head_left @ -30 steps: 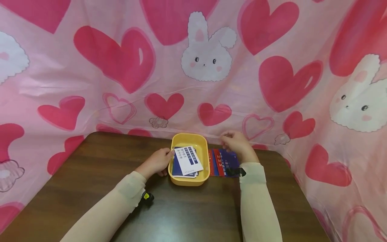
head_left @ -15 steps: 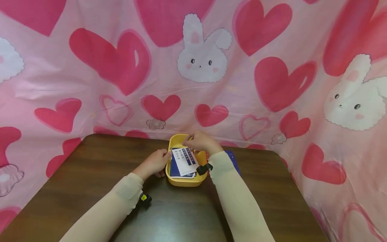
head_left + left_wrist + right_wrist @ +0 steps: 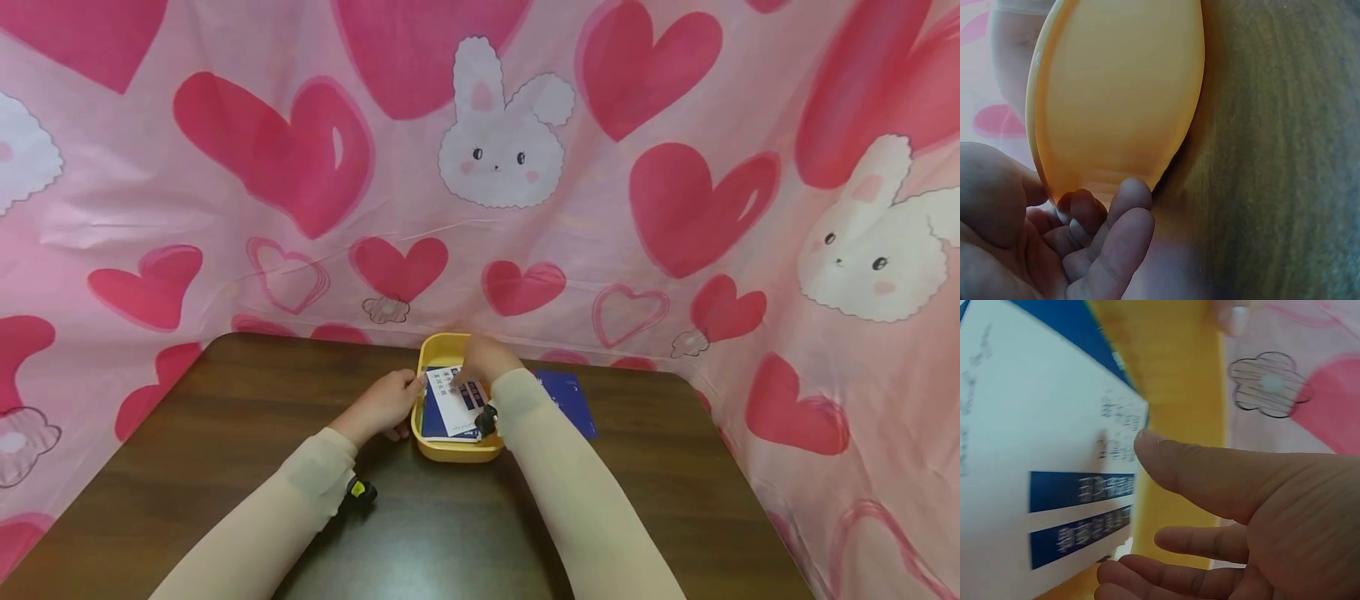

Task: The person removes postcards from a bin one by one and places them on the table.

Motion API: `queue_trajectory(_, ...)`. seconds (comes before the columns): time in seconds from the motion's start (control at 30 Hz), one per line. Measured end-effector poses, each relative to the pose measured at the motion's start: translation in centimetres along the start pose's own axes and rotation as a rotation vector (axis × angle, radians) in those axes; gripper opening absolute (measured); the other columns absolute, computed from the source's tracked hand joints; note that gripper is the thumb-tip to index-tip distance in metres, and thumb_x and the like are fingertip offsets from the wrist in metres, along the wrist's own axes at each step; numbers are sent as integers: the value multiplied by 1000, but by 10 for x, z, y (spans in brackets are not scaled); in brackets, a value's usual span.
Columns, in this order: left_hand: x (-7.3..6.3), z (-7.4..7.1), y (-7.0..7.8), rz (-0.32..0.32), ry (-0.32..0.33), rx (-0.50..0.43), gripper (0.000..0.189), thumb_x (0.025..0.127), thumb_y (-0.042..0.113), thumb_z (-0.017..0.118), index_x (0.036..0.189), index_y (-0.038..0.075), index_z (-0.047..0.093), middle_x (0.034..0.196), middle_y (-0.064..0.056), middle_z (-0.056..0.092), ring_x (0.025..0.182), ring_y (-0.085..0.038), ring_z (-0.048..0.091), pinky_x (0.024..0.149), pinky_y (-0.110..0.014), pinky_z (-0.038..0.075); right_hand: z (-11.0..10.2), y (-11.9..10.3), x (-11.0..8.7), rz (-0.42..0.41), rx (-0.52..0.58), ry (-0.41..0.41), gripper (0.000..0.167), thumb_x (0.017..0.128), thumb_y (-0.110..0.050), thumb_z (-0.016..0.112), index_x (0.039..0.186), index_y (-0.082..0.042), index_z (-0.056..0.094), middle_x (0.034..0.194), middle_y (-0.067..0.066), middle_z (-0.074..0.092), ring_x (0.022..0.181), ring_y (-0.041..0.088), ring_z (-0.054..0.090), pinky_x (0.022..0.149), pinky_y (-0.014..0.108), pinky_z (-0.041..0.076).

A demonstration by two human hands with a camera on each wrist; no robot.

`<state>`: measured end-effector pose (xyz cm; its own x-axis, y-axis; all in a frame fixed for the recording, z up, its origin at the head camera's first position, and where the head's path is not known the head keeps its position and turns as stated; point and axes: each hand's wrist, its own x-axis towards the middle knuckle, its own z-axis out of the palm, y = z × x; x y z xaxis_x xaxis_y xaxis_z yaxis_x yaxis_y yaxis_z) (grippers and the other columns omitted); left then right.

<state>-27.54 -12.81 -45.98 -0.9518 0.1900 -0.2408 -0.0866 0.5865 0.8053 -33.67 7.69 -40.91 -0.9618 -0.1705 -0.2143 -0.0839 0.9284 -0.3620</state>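
Note:
A yellow plastic box [image 3: 457, 453] stands near the table's back edge. My left hand [image 3: 379, 403] grips its left rim, thumb at the rim and fingers against the outer wall [image 3: 1122, 94]. Inside, a white card [image 3: 447, 408] with blue printed bars lies slanted on blue booklets [image 3: 432, 423]. My right hand [image 3: 487, 358] reaches into the box from the right, over the upper part of the card. In the right wrist view its thumb tip overlaps the card's edge [image 3: 1139, 440], while the other fingers lie loosely bent and apart from the thumb.
Right of the box lies a blue card [image 3: 566, 398], partly behind my right sleeve. A dark wooden table [image 3: 420, 533] carries everything. Pink cloth [image 3: 420, 200] with hearts and rabbits hangs right behind the table and along its sides.
My right hand has moved left from above the red and blue cards, then down into the box at the white card. My left hand stays at the rim.

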Motion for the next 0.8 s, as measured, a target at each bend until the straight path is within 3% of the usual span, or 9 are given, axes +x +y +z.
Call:
queue_trajectory(0.2,-1,-1,1,-1,-10,6,40,123,38,48,130,4,67,87,-15,68,63,-27,70,56,-39,65,11,0,4,26,-39,-4,55,82,-39,105,122,-12,79,104,2,79,97,21,74,104,44,67)
queue_trajectory(0.5,-1,-2,0,2,-7,4,40,123,37,48,132,3,66,88,-15,67,63,-27,70,56,-39,65,12,-5,2,55,-76,-26,47,83,-36,104,113,-9,82,97,2,80,92,21,73,99,42,67)
queue_trajectory(0.67,-3,-1,1,4,-3,4,41,123,38,48,131,2,67,89,-16,67,63,-27,70,56,-38,65,10,1,3,24,-44,-7,46,84,-34,104,114,-8,81,99,3,79,91,21,73,99,42,67)
queue_trajectory(0.8,-5,1,2,4,3,3,40,123,36,48,129,2,67,88,-16,67,61,-26,70,54,-37,64,3,8,6,0,44,-32,44,86,-29,102,115,-7,80,98,5,80,87,22,76,89,40,70)
